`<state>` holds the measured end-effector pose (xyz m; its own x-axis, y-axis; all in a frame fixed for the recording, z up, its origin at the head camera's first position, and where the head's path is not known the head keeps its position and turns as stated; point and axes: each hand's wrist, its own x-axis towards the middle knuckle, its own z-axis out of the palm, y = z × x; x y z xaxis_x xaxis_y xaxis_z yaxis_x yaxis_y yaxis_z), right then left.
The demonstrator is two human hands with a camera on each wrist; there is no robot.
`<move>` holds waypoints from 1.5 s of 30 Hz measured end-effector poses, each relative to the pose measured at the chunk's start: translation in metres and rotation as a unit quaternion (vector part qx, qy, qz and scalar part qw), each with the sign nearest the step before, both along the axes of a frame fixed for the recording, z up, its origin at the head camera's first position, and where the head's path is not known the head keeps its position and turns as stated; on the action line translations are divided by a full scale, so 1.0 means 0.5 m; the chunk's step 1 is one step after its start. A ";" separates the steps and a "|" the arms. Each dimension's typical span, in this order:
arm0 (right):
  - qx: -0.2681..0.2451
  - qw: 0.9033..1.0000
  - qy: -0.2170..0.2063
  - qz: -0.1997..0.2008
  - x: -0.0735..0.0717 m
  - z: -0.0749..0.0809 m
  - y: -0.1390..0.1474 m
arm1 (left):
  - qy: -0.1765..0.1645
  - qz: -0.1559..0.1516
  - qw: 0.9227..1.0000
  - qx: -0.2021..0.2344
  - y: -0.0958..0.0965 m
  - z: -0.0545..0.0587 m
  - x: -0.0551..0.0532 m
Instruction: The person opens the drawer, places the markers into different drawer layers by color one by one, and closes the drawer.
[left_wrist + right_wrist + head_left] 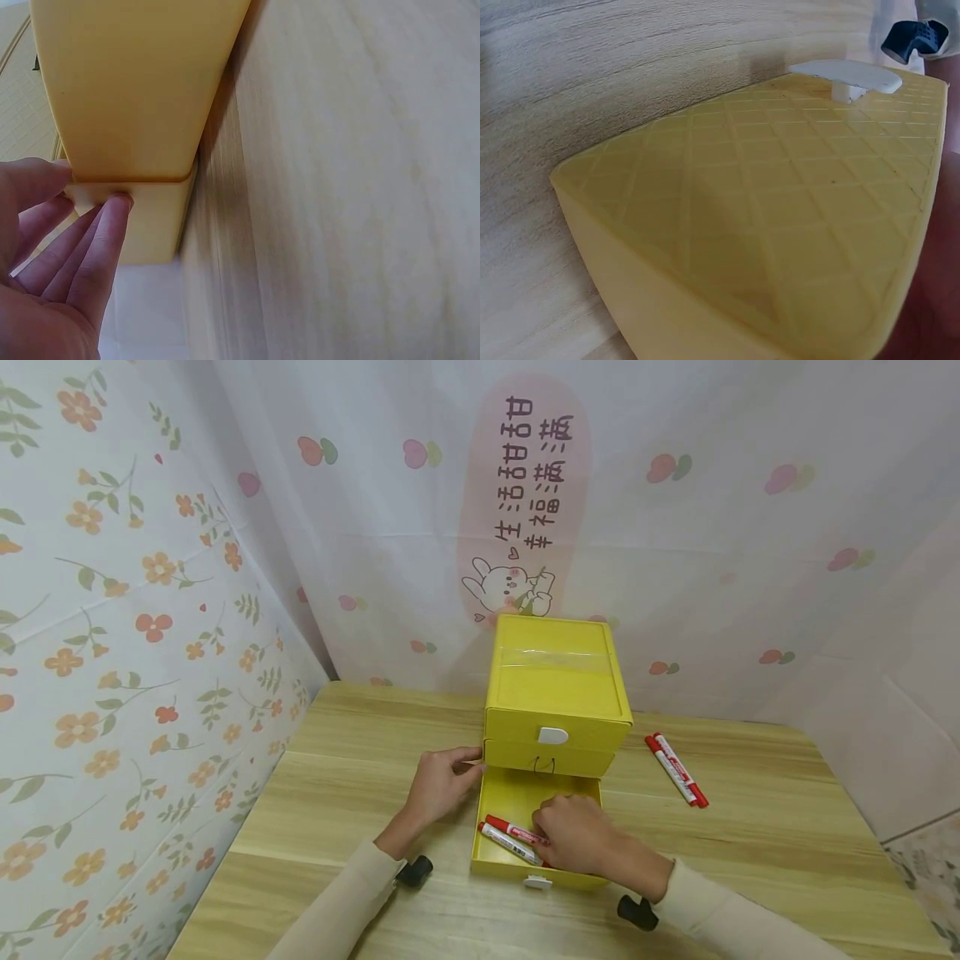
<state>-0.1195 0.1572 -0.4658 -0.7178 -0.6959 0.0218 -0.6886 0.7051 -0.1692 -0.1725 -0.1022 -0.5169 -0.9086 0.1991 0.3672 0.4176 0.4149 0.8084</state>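
Note:
A yellow drawer cabinet point(558, 672) stands on the table with its bottom drawer point(506, 789) pulled out. Two red-and-white markers point(517, 843) lie side by side in that drawer, near its front wall. My right hand point(577, 835) is inside the drawer, fingers curled over the markers' right ends, which it hides. At the cabinet's left front edge, my left hand point(441, 785) pinches the edge between thumb and fingers; the left wrist view shows this hand point(67, 247) against the yellow side. The drawer's quilted front point(780, 180) with a white knob point(847, 79) fills the right wrist view.
Two more red-and-white markers point(675, 770) lie together on the wooden table point(780, 835), right of the cabinet. Above the open drawer, the middle drawer has a dark cord loop point(545, 766) and the top one a white tab point(553, 736). A patterned curtain point(720, 568) hangs behind.

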 end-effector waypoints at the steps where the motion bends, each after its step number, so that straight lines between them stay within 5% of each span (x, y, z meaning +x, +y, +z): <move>1: 0.000 1.000 -0.001 0.000 0.000 -0.001 0.000 | -0.001 0.000 1.000 0.001 0.000 0.000 0.000; 14: -0.019 1.000 -0.017 0.006 -0.004 -0.001 0.003 | -0.003 0.002 1.000 0.001 0.002 -0.001 -0.003; 24: -0.064 0.996 -0.041 -0.036 0.002 0.032 0.032 | 0.004 0.004 1.000 -0.001 0.003 0.000 -0.002; 34: -0.102 0.989 -0.015 -0.104 0.005 0.064 0.114 | 0.000 0.005 1.000 -0.001 0.002 -0.005 -0.002; 45: -0.121 0.975 0.023 -0.185 -0.035 0.059 0.253 | -0.002 0.006 1.000 0.005 0.003 0.000 0.003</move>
